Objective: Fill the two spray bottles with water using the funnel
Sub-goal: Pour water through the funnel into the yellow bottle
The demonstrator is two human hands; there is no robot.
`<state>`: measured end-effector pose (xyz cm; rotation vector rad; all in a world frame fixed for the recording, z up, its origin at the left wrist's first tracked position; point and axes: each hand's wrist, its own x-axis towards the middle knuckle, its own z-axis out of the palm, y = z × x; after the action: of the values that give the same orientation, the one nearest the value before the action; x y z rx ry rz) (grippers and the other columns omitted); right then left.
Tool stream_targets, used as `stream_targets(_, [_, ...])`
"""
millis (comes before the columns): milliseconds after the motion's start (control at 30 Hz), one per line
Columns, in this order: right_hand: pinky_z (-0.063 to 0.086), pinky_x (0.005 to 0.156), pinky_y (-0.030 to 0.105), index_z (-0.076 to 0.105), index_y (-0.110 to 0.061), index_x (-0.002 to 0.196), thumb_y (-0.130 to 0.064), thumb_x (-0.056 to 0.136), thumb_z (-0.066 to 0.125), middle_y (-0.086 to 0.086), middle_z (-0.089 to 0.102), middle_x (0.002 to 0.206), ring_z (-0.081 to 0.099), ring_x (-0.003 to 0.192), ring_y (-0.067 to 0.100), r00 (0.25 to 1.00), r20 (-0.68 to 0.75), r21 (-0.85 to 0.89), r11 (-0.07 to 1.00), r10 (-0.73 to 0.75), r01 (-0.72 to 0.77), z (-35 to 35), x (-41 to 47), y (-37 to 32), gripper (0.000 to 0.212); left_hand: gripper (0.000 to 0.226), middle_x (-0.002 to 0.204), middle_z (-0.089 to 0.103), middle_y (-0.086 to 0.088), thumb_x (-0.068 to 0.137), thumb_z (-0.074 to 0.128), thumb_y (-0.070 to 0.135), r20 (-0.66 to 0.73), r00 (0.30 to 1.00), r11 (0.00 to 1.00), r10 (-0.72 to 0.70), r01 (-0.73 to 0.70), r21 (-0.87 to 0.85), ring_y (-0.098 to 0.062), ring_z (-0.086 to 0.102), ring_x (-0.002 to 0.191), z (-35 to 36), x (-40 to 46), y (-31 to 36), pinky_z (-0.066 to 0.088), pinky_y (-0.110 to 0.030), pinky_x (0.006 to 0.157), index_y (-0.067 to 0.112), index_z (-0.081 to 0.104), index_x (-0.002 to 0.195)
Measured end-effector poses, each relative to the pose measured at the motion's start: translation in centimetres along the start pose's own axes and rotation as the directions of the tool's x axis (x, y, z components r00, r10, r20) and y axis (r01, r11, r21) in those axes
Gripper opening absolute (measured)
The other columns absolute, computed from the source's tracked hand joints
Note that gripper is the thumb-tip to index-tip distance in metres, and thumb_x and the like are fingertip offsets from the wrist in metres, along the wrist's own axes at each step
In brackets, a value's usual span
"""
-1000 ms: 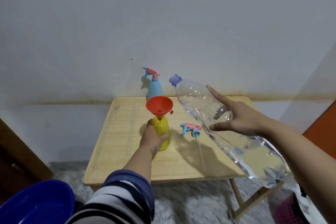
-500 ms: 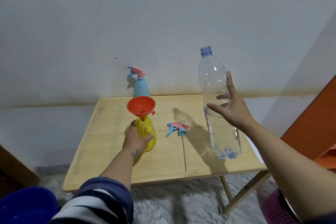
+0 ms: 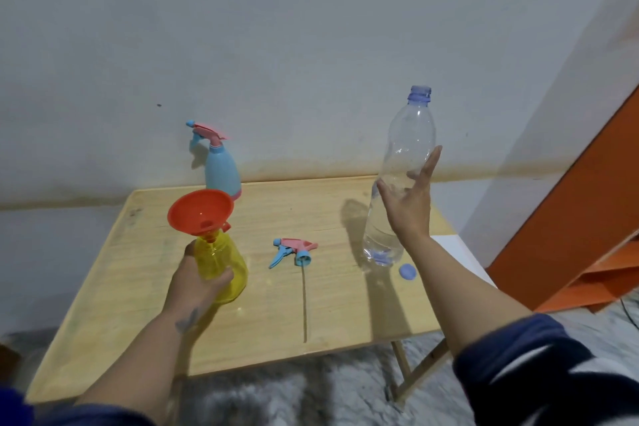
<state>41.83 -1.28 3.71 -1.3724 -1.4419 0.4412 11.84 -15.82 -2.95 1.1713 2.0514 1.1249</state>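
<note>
On the counter [image 3: 145, 304], the yellow spray bottle [image 3: 221, 266] serves as the landmark: the left hand [image 3: 193, 287] wraps its body, fingers curled around it, likely to steady it while the orange funnel [image 3: 200, 211] sits tilted in its open neck. Just right of it lies its removed pink-and-blue trigger head [image 3: 294, 251], dip tube trailing toward the near edge, set aside so the neck stays free. Behind it, against the wall, stands the blue spray bottle [image 3: 221, 171] with its head on, apparently not yet opened for filling. Well to the right, the clear water bottle [image 3: 397, 183] stands upright and uncapped, its cap [image 3: 408, 271] beside its base. The right hand [image 3: 408, 204] is spread against it, fingers open, not gripping.
</note>
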Motion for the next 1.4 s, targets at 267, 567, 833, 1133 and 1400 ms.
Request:
stream_targets(267, [0.042, 0.096, 0.029, -0.017, -0.034, 0.149, -0.025, 0.084, 0.071, -0.015, 0.029, 0.125, 0.046, 0.12, 0.013, 0.997, -0.067, 0.07, 0.997, 0.038, -0.033, 0.6, 0.6, 3.1, 0.109, 0.062, 0.099, 0.061, -0.004, 0.08, 0.074, 0.011, -0.033, 0.999, 1.0, -0.03, 0.03, 0.006, -0.023, 0.056, 0.086, 0.3, -0.1, 0.1, 0.04, -0.032, 0.079, 0.013, 0.042, 0.133])
stream_targets(567, [0.042, 0.103, 0.041, -0.013, -0.042, 0.147, -0.032, 0.073, 0.081, 0.006, 0.036, 0.148, 0.038, 0.135, 0.021, 0.992, -0.035, 0.075, 0.99, 0.123, -0.12, 0.4, -0.5, 3.0, 0.12, 0.059, 0.107, 0.06, -0.009, 0.082, 0.072, 0.012, -0.009, 0.999, 0.999, -0.041, 0.041, 0.008, -0.025, 0.054, 0.092, 0.1, -0.3, 0.3, 0.04, -0.035, 0.082, 0.011, 0.042, 0.133])
stream_targets(833, [0.034, 0.11, 0.041, -0.011, -0.031, 0.151, -0.028, 0.07, 0.083, 0.009, 0.019, 0.157, 0.031, 0.141, 0.029, 0.945, 0.131, -0.092, 0.953, 0.3, -0.289, -1.6, -2.6, 3.3, 0.124, 0.054, 0.1, 0.058, -0.007, 0.083, 0.072, 0.017, 0.041, 0.999, 0.999, -0.022, 0.021, 0.034, -0.028, 0.056, 0.089, -0.4, -0.4, 0.4, 0.041, -0.035, 0.079, 0.009, 0.043, 0.129])
stream_targets(1133, [0.049, 0.092, 0.043, 0.001, -0.028, 0.15, -0.012, 0.075, 0.064, 0.012, 0.035, 0.143, 0.051, 0.119, 0.035, 0.751, 0.245, -0.327, 0.781, 0.614, -0.532, 1.2, -10.6, -0.4, 0.099, 0.055, 0.11, 0.058, -0.003, 0.083, 0.072, 0.029, 0.129, 0.99, 0.997, 0.05, -0.058, 0.056, -0.027, 0.058, 0.101, -1.7, 0.2, -0.6, 0.041, -0.033, 0.083, 0.016, 0.044, 0.129])
stream_targets(1400, [0.037, 0.096, 0.025, 0.024, -0.024, 0.149, -0.031, 0.07, 0.084, 0.005, 0.039, 0.147, 0.047, 0.126, 0.017, 0.776, 0.6, -0.031, 0.974, 0.196, -0.222, 7.7, -15.2, -12.0, 0.099, 0.064, 0.124, 0.057, -0.01, 0.081, 0.074, 0.031, 0.166, 0.98, 0.99, 0.107, -0.12, 0.071, -0.03, 0.057, 0.111, -2.0, 1.5, -2.2, 0.045, -0.036, 0.089, 0.018, 0.04, 0.134])
